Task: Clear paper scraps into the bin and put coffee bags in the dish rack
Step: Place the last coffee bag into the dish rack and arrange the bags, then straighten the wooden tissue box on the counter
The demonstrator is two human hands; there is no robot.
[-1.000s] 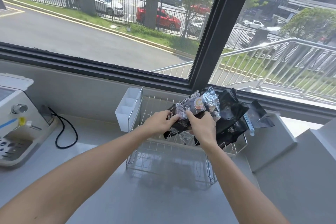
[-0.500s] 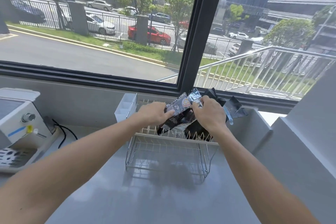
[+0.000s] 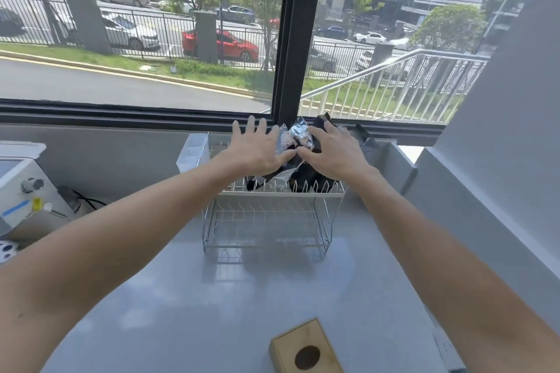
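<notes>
Grey counter [image 3: 272,297] runs under a wide window [image 3: 136,39] facing a street. Both hands hover over the wire rack [image 3: 266,221], fingers spread and straight, holding nothing. Between the left hand [image 3: 254,151] and right hand [image 3: 333,154], touching their thumbs, the black-and-silver bags [image 3: 298,139] stand in the rack's top tier. Nearer than the hands lies a wooden box [image 3: 306,348]; left of them sits a white machine [image 3: 21,191].

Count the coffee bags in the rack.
At least 3, all on the rack's upper tier: a printed bag beside the left hand, a silver one in the middle, a black one behind the right hand. The hands may hide more.
</notes>
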